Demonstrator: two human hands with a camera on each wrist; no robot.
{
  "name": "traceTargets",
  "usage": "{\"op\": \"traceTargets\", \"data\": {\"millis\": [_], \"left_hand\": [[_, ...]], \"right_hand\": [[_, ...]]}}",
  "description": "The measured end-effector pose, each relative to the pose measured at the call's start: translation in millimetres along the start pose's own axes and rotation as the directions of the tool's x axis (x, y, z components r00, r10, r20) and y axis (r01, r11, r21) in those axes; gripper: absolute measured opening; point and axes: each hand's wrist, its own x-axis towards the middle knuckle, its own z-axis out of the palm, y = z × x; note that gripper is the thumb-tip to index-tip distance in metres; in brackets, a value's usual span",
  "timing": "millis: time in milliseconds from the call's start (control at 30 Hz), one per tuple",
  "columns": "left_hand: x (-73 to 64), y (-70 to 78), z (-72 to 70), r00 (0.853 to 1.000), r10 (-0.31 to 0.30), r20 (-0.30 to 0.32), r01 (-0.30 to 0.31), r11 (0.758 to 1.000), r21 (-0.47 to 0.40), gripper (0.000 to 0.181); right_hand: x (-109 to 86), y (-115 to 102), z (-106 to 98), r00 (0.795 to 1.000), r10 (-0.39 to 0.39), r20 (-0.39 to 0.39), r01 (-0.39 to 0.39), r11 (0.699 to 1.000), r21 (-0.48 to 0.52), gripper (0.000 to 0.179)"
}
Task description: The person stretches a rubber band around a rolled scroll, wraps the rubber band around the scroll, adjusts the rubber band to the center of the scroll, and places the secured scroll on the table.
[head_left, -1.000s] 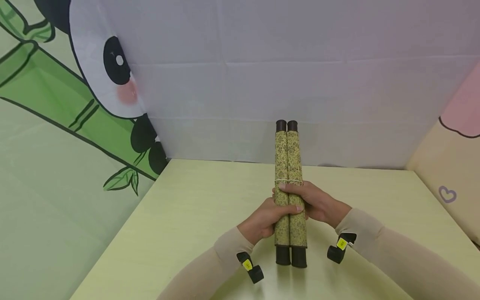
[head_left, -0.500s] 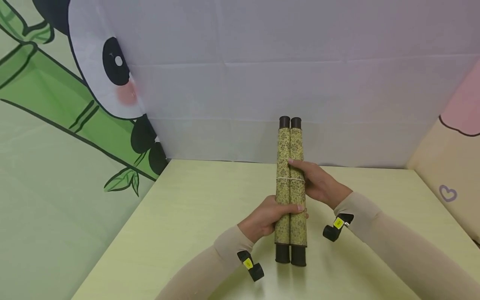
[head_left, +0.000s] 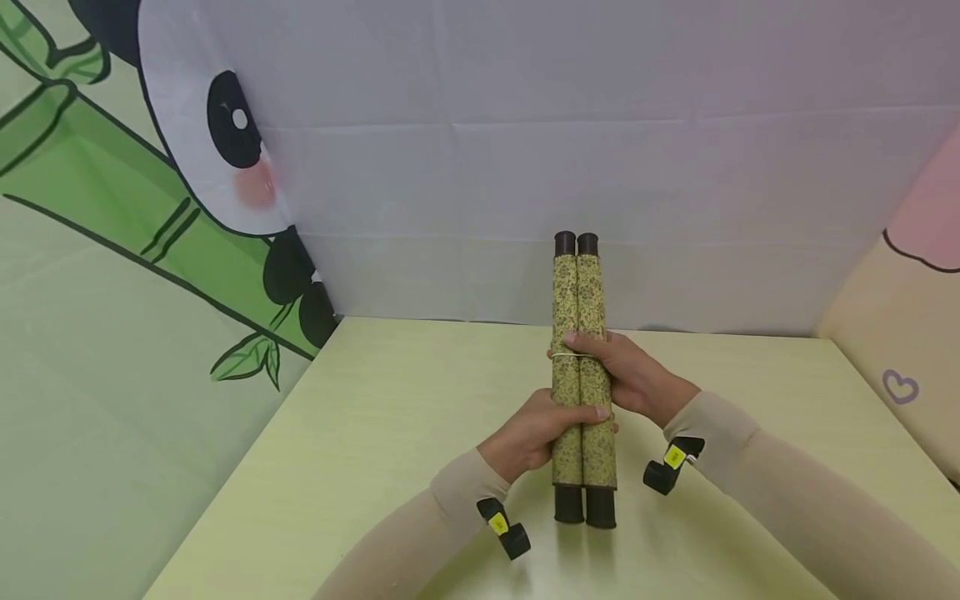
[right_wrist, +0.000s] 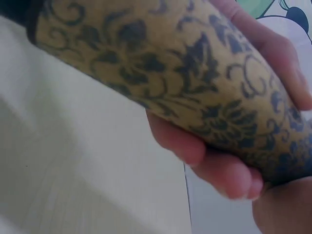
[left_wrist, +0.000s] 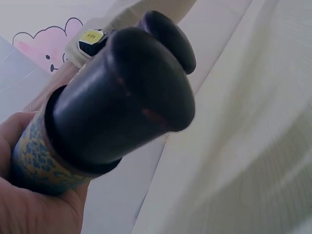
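Note:
A two-rolled scroll [head_left: 589, 292] in gold cloth with a dark floral pattern is held tilted above the table. A thin pale string [head_left: 564, 355] runs across both rolls, and black knobs [head_left: 570, 505] cap their ends. My left hand [head_left: 534, 429] grips the lower half, thumb across the front. Higher up, my right hand [head_left: 637, 371] holds the scroll at the string, its thumb lying just above the string. The left wrist view shows the black knobs [left_wrist: 131, 92] close up. Patterned cloth [right_wrist: 161, 63] fills much of the right wrist view. Fingers behind the rolls are mostly hidden.
The pale yellow table [head_left: 420, 383] spreads beneath both arms. A grey-white cloth backdrop [head_left: 420, 183] stands behind it. Printed panels flank the table, with a panda and bamboo [head_left: 112, 167] on the left and a pink shape [head_left: 930, 217] on the right.
My right hand has slid up from below the string to above it, then down slightly to rest at the string. My left hand keeps its grip, and the scroll has barely shifted.

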Motion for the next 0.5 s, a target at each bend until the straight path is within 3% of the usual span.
{"op": "traceTargets", "data": {"millis": [400, 500], "left_hand": [[23.4, 5.5, 5.6, 1.0, 0.028, -0.012, -0.028, 1.0, 0.005, 0.031], [22.1, 6.6, 3.7, 1.0, 0.03, -0.007, -0.03, 1.0, -0.006, 0.03]], "right_hand": [[0.7, -1.8, -22.7, 0.998, 0.01, 0.061, -0.004, 0.995, -0.103, 0.051], [0.1, 0.5, -20.8, 0.999, 0.014, 0.05, -0.007, 0.992, -0.123, 0.054]]}}
